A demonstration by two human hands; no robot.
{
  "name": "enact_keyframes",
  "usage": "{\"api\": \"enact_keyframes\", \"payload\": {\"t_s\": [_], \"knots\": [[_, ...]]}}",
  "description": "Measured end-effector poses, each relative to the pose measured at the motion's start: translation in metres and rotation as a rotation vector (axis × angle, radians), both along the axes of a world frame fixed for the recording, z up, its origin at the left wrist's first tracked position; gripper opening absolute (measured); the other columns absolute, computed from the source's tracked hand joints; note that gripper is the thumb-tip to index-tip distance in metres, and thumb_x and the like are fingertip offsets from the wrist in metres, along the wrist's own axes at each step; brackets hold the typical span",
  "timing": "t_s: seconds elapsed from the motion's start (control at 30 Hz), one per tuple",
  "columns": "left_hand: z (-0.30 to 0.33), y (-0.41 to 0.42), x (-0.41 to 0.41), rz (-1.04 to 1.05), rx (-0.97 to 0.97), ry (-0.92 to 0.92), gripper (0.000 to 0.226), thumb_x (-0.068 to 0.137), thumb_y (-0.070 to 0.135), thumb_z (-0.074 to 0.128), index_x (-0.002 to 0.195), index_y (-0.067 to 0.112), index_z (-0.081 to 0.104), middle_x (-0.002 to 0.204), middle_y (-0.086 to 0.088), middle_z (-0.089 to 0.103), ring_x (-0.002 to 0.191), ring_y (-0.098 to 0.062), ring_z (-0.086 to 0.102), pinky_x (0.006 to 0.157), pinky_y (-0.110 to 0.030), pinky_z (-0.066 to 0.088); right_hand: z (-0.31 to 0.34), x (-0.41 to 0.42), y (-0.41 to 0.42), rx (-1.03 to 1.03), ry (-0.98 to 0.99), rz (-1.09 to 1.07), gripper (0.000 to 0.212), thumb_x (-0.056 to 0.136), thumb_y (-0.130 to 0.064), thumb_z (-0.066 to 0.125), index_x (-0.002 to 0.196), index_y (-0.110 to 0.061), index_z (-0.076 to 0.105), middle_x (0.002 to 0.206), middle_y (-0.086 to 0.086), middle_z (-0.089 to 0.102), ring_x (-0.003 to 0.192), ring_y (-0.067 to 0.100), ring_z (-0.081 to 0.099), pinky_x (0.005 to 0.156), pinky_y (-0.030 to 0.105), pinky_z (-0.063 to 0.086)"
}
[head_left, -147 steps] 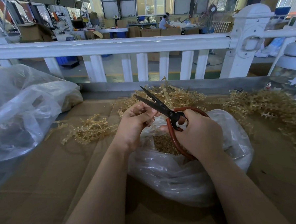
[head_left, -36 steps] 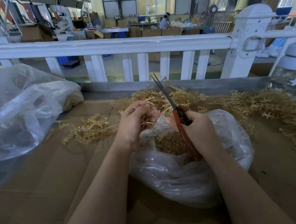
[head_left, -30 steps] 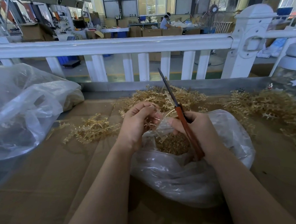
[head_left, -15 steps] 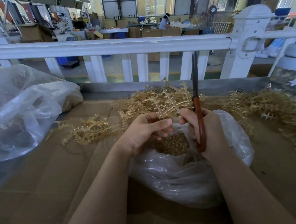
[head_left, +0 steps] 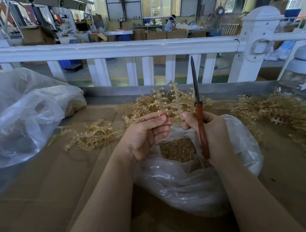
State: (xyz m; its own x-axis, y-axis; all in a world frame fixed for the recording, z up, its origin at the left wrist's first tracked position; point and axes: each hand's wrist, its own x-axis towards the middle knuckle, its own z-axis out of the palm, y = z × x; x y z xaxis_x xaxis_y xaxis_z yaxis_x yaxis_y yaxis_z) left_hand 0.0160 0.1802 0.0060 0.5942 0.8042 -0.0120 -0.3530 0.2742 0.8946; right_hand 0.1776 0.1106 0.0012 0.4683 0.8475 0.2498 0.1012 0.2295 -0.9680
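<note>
Head view: we are holding up a gold plastic sprue (head_left: 167,101) over the open bag (head_left: 196,181), with the scissors (head_left: 200,124) parked upright.
Our left hand (head_left: 146,134) is pinching the sprue's lower stem between thumb and fingers, raising it just above the bag mouth, likely so clipped bits are dropping onto the cut pieces (head_left: 178,150) inside. Our right hand (head_left: 213,135) is wrapping round the red scissor handles, blades closed and pointing up, probably to keep them clear while we are turning the sprue. Its forefinger is sitting just beside the stem, but we cannot tell if they are touching. More sprues are lying in piles (head_left: 94,135) on the worktop (head_left: 46,201), within reach.
</note>
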Motion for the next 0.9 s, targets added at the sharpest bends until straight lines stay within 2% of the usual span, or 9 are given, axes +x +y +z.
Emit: {"api": "enact_keyframes", "payload": {"t_s": [0.07,0.17,0.27,0.37,0.47,0.57,0.77,0.9], "knots": [[0.0,0.0,0.001,0.028,-0.031,0.011,0.022,0.069,0.014,0.074,0.09,0.011,0.079,0.08,-0.004,0.074,0.066,-0.008,0.069,0.063,-0.019,0.056,-0.001,0.0,0.0,0.002,-0.032,-0.001,0.041,0.068,-0.055,0.074,0.071,-0.014,0.074,0.067,0.0,0.072,0.064,0.008,0.067,0.069,0.019,0.052],[-0.001,0.0,0.002,0.028,-0.038,0.046,0.017,0.071,0.016,0.074,0.086,0.011,0.079,0.078,0.0,0.071,0.062,-0.006,0.063,0.059,-0.017,0.053,-0.001,0.0,0.0,0.012,-0.02,0.027,0.037,0.071,-0.053,0.076,0.066,-0.016,0.074,0.066,0.002,0.072,0.065,0.011,0.068,0.069,0.013,0.051],[-0.001,0.0,0.001,-0.012,-0.039,0.037,0.016,0.072,0.014,0.073,0.086,0.01,0.08,0.076,0.0,0.072,0.063,-0.006,0.065,0.061,-0.018,0.055,-0.002,0.0,0.002,-0.005,-0.009,0.011,0.023,0.081,-0.039,0.078,0.07,-0.019,0.074,0.066,0.003,0.072,0.064,0.011,0.068,0.071,0.021,0.051],[0.001,-0.002,0.001,-0.041,-0.047,-0.018,0.018,0.071,0.004,0.072,0.088,0.005,0.075,0.082,-0.01,0.075,0.067,-0.011,0.071,0.064,-0.021,0.058,-0.004,0.0,0.002,-0.029,-0.031,-0.033,0.024,0.083,-0.038,0.078,0.072,-0.018,0.073,0.065,0.002,0.072,0.061,0.012,0.066,0.07,0.026,0.054],[0.001,-0.004,0.002,-0.041,-0.061,-0.082,0.023,0.07,-0.003,0.07,0.085,0.012,0.06,0.082,-0.016,0.074,0.066,-0.016,0.072,0.062,-0.024,0.059,-0.004,0.003,0.003,-0.051,-0.012,-0.057,0.025,0.084,-0.037,0.077,0.07,-0.017,0.072,0.063,0.002,0.071,0.056,0.012,0.062,0.064,0.026,0.053],[0.002,-0.005,0.001,-0.057,-0.02,-0.104,0.027,0.074,-0.004,0.067,0.08,0.017,0.05,0.081,-0.015,0.073,0.065,-0.015,0.071,0.062,-0.023,0.059,-0.006,0.004,0.005,-0.046,0.012,-0.091,0.025,0.084,-0.034,0.077,0.068,-0.017,0.072,0.059,0.0,0.069,0.053,0.01,0.059,0.055,0.018,0.05],[0.001,-0.003,-0.001,-0.107,-0.01,-0.147,0.022,0.078,-0.003,0.065,0.08,0.017,0.056,0.081,-0.012,0.073,0.065,-0.012,0.07,0.063,-0.023,0.058,-0.011,0.009,0.009,-0.072,0.011,-0.141,0.022,0.089,-0.026,0.074,0.071,-0.013,0.07,0.054,-0.003,0.067,0.047,0.004,0.058,0.047,0.01,0.045],[0.001,-0.002,-0.001,-0.077,-0.017,-0.165,0.024,0.079,0.0,0.064,0.071,0.021,0.056,0.079,-0.009,0.07,0.061,-0.01,0.067,0.063,-0.021,0.056,-0.012,0.007,0.009,-0.056,-0.022,-0.143,0.026,0.085,-0.034,0.077,0.066,-0.017,0.069,0.053,-0.002,0.066,0.044,0.003,0.055,0.046,0.013,0.044]]}}
